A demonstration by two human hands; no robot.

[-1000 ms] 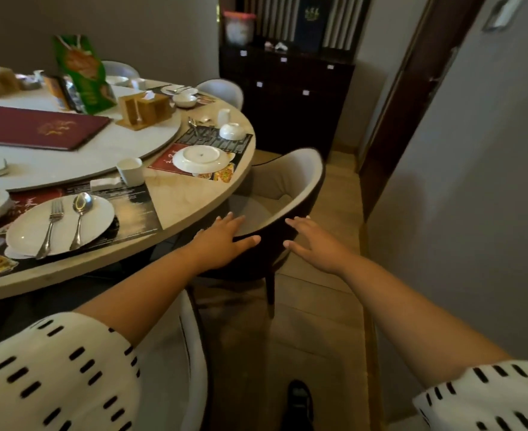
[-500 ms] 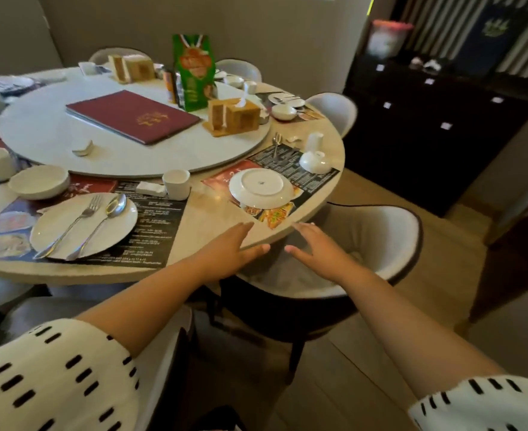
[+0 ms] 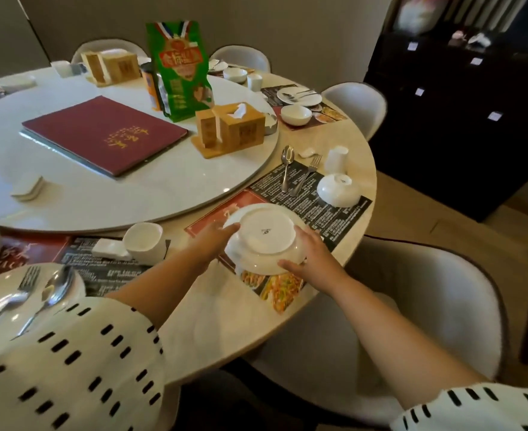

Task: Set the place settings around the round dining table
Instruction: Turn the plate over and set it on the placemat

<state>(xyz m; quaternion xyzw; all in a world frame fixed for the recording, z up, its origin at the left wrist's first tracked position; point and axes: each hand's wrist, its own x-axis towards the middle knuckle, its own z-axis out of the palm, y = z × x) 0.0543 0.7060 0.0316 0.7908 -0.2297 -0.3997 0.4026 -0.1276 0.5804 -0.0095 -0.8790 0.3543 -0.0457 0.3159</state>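
An upside-down white plate [image 3: 267, 236] lies on a printed placemat [image 3: 312, 203] at the near right of the round table [image 3: 225, 321]. My left hand [image 3: 214, 241] holds its left rim and my right hand [image 3: 310, 255] grips its right and near rim. Beyond the plate, on the same mat, lie a spoon [image 3: 286, 166] and a fork [image 3: 307, 174], with an overturned white bowl [image 3: 338, 189] and an upside-down cup [image 3: 336, 160] to their right. Another plate [image 3: 4, 303] with fork and spoon sits at the near left.
A white turntable [image 3: 107, 194] carries a red menu [image 3: 104, 133], a green bag [image 3: 180, 70] and wooden tissue boxes [image 3: 231, 129]. A cup [image 3: 144, 242] stands left of my hands. Grey chairs [image 3: 443, 306] ring the table; a dark cabinet [image 3: 461, 113] stands at right.
My hands moved from above the chair to the table and took hold of the upside-down plate on both sides. The view swung left and closer to the table.
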